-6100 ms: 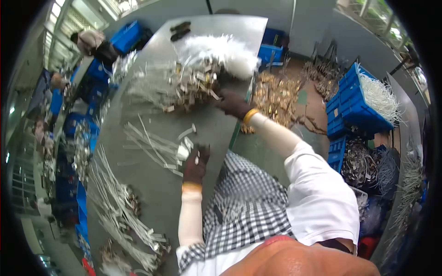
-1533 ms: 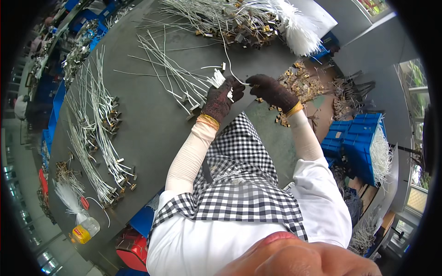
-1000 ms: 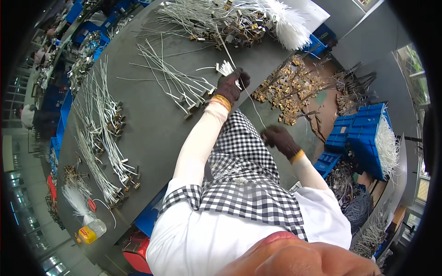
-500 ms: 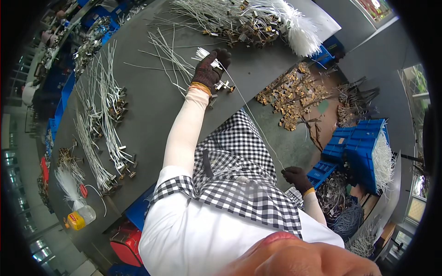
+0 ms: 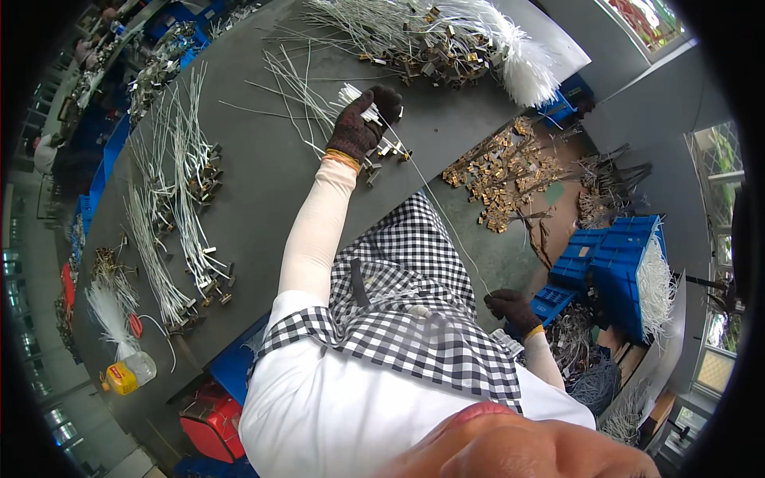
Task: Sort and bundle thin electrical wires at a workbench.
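Dark knitted gloves cover both of my hands. Over the grey table, my left hand (image 5: 365,123) is closed around a short bundle of white wires (image 5: 351,95), whose ends stick out beside the thumb. A single thin cable (image 5: 459,241) runs from this hand down to my right hand (image 5: 512,309), which pinches its other end low on the right, past the table edge. Small connectors (image 5: 373,170) lie beside my left wrist. Loose pale cables (image 5: 299,95) spread on the table to the left of that hand.
More cable bundles (image 5: 195,191) lie on the table's left, and a large heap (image 5: 446,48) lies at the far side. A plastic bottle (image 5: 131,373) stands near the left edge. Brass-coloured connectors (image 5: 510,171) pile up at the right, near blue crates (image 5: 625,275).
The view has shifted slightly. Both hands keep nearly the same places and grips, with the thin cable still stretched between them.
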`<action>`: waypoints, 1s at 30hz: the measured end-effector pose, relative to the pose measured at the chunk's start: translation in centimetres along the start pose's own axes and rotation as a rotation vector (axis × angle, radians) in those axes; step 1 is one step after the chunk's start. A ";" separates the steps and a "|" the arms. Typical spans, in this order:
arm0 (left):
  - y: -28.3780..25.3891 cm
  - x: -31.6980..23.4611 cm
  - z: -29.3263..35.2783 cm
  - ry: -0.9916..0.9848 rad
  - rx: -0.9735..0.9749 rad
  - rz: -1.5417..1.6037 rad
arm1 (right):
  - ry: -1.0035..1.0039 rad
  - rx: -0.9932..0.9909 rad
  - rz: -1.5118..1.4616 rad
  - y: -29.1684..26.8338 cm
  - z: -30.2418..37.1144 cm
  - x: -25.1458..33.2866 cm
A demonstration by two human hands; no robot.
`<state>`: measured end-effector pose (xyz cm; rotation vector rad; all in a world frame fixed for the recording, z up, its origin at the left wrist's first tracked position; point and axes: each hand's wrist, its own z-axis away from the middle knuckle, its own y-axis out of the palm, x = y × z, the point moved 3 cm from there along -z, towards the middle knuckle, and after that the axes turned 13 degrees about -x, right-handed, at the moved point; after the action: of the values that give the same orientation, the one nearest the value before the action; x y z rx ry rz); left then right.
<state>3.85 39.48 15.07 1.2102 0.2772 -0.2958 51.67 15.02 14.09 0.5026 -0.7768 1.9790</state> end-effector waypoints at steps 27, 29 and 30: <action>0.1 -1.4 1.3 -0.041 -0.026 -0.006 | 0.011 -0.007 -0.021 -0.3 -0.8 -0.2; 0.5 -1.4 1.5 -0.014 -0.038 -0.033 | 0.006 -0.009 0.019 -0.2 -0.8 -0.2; 0.6 -1.5 1.7 0.017 -0.050 -0.056 | -0.002 -0.009 0.063 -0.3 -0.8 -0.2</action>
<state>2.72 38.23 16.68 1.1573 0.3323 -0.3257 52.02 15.60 13.45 0.4804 -0.8113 2.0321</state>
